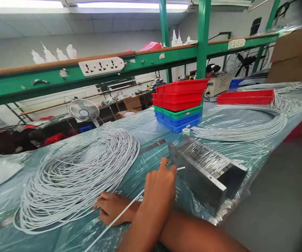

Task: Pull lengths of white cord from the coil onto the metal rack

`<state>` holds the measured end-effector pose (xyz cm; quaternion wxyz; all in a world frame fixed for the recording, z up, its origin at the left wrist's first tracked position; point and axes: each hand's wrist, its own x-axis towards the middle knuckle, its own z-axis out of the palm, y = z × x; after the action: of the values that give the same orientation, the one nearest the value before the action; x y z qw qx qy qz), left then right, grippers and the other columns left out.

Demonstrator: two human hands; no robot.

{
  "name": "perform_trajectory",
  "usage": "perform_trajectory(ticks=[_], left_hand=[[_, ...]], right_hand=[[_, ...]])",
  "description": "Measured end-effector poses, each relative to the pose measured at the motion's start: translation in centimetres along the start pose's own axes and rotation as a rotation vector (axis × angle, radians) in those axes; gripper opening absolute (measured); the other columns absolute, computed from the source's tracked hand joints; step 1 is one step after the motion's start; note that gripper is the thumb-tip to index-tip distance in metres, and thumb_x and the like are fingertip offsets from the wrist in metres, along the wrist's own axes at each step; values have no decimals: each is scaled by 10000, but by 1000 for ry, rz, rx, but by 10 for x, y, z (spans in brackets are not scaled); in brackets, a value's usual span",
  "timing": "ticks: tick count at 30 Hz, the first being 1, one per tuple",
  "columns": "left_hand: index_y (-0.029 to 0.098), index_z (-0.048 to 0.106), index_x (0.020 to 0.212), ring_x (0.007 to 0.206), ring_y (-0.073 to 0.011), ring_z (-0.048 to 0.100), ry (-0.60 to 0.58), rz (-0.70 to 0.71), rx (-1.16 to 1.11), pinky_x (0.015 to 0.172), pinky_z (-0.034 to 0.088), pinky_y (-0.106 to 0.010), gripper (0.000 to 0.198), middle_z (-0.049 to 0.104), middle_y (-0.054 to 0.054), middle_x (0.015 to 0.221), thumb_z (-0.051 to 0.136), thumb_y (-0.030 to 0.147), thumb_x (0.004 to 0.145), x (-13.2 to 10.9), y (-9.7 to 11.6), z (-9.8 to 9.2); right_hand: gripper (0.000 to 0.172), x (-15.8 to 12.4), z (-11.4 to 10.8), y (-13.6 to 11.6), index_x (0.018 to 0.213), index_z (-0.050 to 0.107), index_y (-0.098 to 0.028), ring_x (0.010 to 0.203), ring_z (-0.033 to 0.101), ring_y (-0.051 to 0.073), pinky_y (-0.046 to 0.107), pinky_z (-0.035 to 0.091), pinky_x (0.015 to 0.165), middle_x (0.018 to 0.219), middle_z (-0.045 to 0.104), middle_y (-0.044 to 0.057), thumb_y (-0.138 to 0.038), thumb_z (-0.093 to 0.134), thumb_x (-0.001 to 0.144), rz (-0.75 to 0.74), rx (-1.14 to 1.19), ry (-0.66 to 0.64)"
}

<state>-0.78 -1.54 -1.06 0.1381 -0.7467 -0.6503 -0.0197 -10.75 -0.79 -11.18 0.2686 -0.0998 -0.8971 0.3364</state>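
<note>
My forearms cross, the left one over the right. My left hand (160, 183) is closed on a white cable (127, 207), whose short end sticks out past the fingers toward a metal block (198, 175). The rest of that cable slants down to the bottom edge, passing in front of my right hand. At the lower right rim of a big loose coil of white cables (74, 175), my right hand (115, 208) has its bent fingers on an outer strand. Its fingertips are partly hidden. The metal block has a wide channel and clear plastic wrap over its upper part.
Stacked red, green and blue trays (179, 105) stand behind the block, beside a small tape roll (186, 132). More cables (245, 133) curve on the right around a red tray (246, 97). A green shelf beam (151, 60) with a power strip (101, 66) crosses above the plastic-covered table.
</note>
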Motion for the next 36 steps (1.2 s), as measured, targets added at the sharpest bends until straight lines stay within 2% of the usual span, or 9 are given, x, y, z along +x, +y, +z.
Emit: perform_trajectory(ticks=[2,6,9,12,18,23,31,36], left_hand=[[256,614,1125,680,-190,582,-58,-46,3,604,545,-321,218,332,-18,1360,553,126,962,12,8,-11],[270,609,1157,725,-218,590,-63,-101,-86,647,565,-380,183,404,-4,1310,506,196,1025,16,12,-20],[278,637,1106,786,-226,596,-61,-79,-218,704,567,-381,137,500,17,1186,514,262,1050,17,13,-16],[276,656,1075,845,-216,599,-30,-65,-343,782,558,-364,135,553,38,1080,525,249,1053,18,12,-7],[274,695,1004,986,-185,579,132,-14,-561,981,483,-325,113,504,87,1221,634,180,991,19,4,6],[252,706,939,946,-203,595,155,-38,-595,960,493,-360,134,474,90,1256,639,142,974,20,4,4],[208,693,900,930,-193,601,90,-40,-591,962,497,-313,151,431,110,1288,608,119,987,21,10,1],[157,646,826,933,-217,602,70,-31,-560,889,528,-313,204,429,84,1297,562,116,1007,20,10,1]], right_hand=[[239,2,1,4,1012,622,-224,781,589,126,203,477,744,1131,585,10,-152,551,796,-66,-49,-53],[237,6,5,10,1027,613,-198,793,576,125,210,483,768,1109,575,31,-194,516,810,-116,-97,-47],[231,7,4,10,1004,619,-201,780,569,124,211,487,738,1091,571,26,-196,504,804,-116,-111,-68],[224,6,3,9,986,622,-198,793,575,129,219,487,732,1088,563,29,-196,491,804,-125,-101,-80],[215,6,5,11,971,620,-196,800,582,118,206,481,750,1068,556,19,-202,481,807,-137,-111,-59],[216,5,6,10,981,605,-213,829,584,122,200,473,750,1087,549,8,-206,506,789,-142,-134,-51],[219,6,3,15,1022,598,-215,747,552,116,219,458,664,1156,532,16,-258,496,833,-152,-106,-133],[220,6,5,13,998,615,-210,728,538,102,206,448,673,1134,546,6,-242,493,818,-146,-130,-70]])
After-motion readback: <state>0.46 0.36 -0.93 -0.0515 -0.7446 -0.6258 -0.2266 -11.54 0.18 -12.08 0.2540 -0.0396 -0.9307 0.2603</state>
